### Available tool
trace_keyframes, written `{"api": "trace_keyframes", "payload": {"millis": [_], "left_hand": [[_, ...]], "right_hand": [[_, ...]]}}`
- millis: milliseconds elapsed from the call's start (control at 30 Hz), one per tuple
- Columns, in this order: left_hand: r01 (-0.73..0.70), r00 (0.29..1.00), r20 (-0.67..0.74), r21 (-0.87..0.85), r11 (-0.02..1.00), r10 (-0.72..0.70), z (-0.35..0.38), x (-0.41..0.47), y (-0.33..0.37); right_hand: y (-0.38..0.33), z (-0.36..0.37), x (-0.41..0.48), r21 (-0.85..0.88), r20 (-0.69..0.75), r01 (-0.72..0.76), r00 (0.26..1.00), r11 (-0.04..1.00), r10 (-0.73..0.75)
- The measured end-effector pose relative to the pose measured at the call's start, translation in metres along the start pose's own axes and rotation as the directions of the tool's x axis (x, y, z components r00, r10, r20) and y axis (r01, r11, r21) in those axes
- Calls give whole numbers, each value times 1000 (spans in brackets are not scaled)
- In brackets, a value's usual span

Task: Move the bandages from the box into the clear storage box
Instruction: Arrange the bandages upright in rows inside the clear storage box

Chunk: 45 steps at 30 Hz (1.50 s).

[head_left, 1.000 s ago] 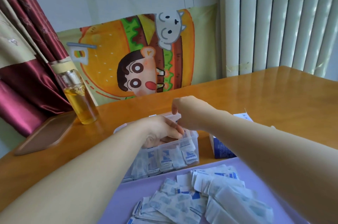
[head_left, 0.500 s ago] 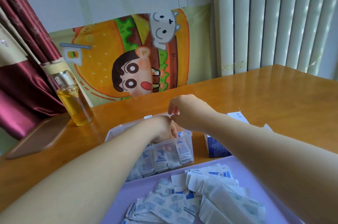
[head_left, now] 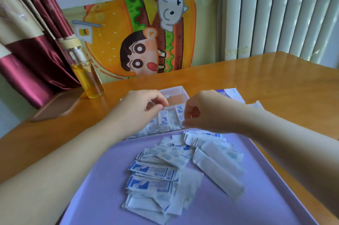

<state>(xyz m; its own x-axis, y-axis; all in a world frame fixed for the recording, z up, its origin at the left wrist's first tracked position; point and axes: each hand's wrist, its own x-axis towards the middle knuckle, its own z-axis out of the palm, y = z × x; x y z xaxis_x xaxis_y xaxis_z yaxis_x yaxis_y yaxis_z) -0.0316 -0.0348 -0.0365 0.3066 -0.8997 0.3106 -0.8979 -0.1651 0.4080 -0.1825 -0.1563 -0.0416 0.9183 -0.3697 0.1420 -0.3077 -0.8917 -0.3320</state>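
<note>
The clear storage box (head_left: 176, 94) stands on the table just beyond the purple tray (head_left: 266, 188). Wrapped bandages (head_left: 164, 122) stand in a row inside it. My left hand (head_left: 141, 109) hovers over the box's left part, thumb and fingers pinched together with nothing visible between them. My right hand (head_left: 203, 112) is curled at the box's near right corner. Its fingertips are at the tops of the bandages, and blur hides whether it grips one. A loose pile of bandages (head_left: 174, 166) lies on the tray. The blue and white bandage box (head_left: 229, 94) sits behind my right wrist, mostly hidden.
A glass bottle (head_left: 86, 77) of yellow liquid stands at the back left of the wooden table (head_left: 275, 87). A flat brown slab (head_left: 56, 103) lies beside it near the table's left edge. A cartoon cushion (head_left: 139, 41) and a curtain (head_left: 33, 50) are behind the table.
My left hand has come up out of the clear box. My right hand has dropped from above the box to its near right corner. The view has tilted down, showing more of the tray.
</note>
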Motion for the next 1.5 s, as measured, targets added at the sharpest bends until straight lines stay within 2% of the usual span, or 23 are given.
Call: {"api": "trace_keyframes", "payload": {"millis": [67,100,200,267,400,467,600,700,833,900,967,1067,1200,1267,1367,1500], "left_hand": [[1,985,175,86,996,-16,7,-23,-1],[1,971,238,138,990,-34,11,-35,-3],[4,943,322,231,973,-80,29,-50,-14],[19,943,321,215,976,-89,39,-53,-15],[164,915,360,77,984,-180,53,-51,-9],[150,910,376,92,984,-174,58,-52,-10],[145,920,356,86,986,-166,56,-55,-11],[180,924,333,51,982,-187,53,-59,-14],[205,944,261,8,979,-200,49,-63,-28],[236,949,232,-73,969,-213,47,-64,-36],[312,936,237,-213,926,-261,43,-66,-44],[437,899,256,-474,765,-356,37,-70,-54],[490,845,236,-702,517,-480,34,-75,-67],[485,828,240,-759,434,-506,32,-77,-70],[480,823,253,-788,386,-508,30,-79,-70],[501,822,292,-779,377,-488,29,-86,-74]], "right_hand": [[-9,5,-20,-143,257,-30,964,989,67],[-14,9,-31,-209,328,-34,939,977,103],[-18,18,-44,-344,338,-24,930,939,147],[-22,22,-48,-353,323,-4,938,936,126],[-21,36,-43,-130,179,-82,978,988,105],[-18,44,-40,-38,140,-111,983,993,116],[-17,52,-33,140,164,-134,980,981,111],[-17,54,-26,186,144,-132,984,974,106],[-18,61,-8,250,31,-122,992,961,118],[-18,63,1,267,-13,-129,990,955,138],[-19,67,10,273,-43,-141,986,952,158],[-22,73,18,203,-43,-118,991,972,129],[-31,83,19,100,108,-51,993,994,40],[-33,85,19,69,165,-46,986,997,34],[-31,83,18,50,177,-80,982,996,70],[-28,79,16,-14,210,-164,964,986,164]]}}
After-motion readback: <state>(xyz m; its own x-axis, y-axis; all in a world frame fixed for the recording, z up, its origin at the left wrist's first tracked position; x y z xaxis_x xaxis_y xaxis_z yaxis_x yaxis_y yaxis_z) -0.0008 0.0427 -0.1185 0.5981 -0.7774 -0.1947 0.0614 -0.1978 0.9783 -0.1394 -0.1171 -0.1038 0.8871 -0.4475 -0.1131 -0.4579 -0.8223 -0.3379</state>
